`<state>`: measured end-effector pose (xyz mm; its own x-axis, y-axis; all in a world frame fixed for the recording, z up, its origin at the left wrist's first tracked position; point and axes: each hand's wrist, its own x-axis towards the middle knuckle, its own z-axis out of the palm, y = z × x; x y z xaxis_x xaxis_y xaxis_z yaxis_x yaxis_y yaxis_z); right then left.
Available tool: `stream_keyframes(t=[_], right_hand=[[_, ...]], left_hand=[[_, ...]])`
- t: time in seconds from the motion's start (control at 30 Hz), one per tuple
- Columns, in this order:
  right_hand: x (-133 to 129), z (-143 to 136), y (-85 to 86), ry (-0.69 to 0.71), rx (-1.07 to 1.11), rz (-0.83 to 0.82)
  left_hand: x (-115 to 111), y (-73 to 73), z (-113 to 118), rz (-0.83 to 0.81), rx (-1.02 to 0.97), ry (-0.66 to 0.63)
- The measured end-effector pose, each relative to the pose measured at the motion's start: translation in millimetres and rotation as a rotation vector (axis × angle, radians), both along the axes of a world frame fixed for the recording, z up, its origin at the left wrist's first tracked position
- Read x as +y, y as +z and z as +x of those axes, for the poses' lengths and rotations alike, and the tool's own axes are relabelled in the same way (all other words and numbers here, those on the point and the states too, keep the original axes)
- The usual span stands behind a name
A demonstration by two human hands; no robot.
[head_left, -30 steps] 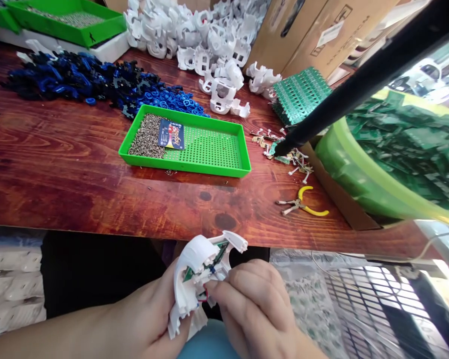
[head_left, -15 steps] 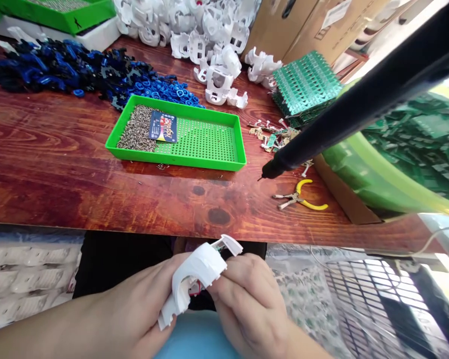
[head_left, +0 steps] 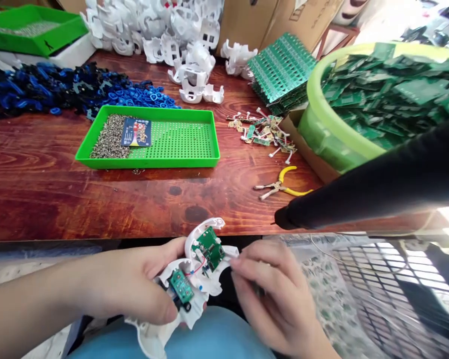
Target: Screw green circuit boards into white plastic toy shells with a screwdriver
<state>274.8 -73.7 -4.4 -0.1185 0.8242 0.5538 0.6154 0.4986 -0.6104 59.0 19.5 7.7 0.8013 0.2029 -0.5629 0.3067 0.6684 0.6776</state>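
Observation:
My left hand (head_left: 134, 284) is wrapped round a white plastic housing (head_left: 204, 304), which lies opened out just in front of the table edge. Inside its upper part sits a green circuit board (head_left: 210, 249). A smaller green board (head_left: 181, 286) lies in the lower part, close to my left thumb. Thin red wires run between the two boards. At the housing's right edge, my right hand (head_left: 273, 289) has its thumb and index finger pinched on the white rim, the other fingers curled. Its inner fingers are partly hidden.
A green tray (head_left: 183, 162) of small screws with a dark card stands on the table. Behind are blue and black parts (head_left: 78, 89) and white shells (head_left: 194, 65). Pliers (head_left: 280, 184), stacked boards (head_left: 280, 70) and a tub (head_left: 318, 109) are rightward. A black screwdriver (head_left: 359, 194) hangs at right.
The housing has been turned over and opened out, so its inner boards now show. My right hand has shifted right, to the housing's edge. The view has swung, and the screwdriver appears lower.

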Motion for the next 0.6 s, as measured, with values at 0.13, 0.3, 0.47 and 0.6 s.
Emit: stream_keyframes(t=[0.13,0.3,0.47,0.6], right_hand=[[1.9,1.1,-0.1,0.077,-0.030,-0.011],[3.1,8.4,-5.7,0.055,-0.052,-0.025],[-1.1,16.0,-8.2,0.033,-0.071,0.022],[-10.6,26.3,-9.3,-0.060,-0.049,0.022]], left_hand=[[7.9,7.6,21.1,-0.126,0.088,-0.105],[7.7,15.3,40.6,-0.189,0.066,-0.109],[4.1,17.9,55.3,-0.266,0.066,-0.048],[5.1,20.3,65.4,-0.310,0.070,-0.019]])
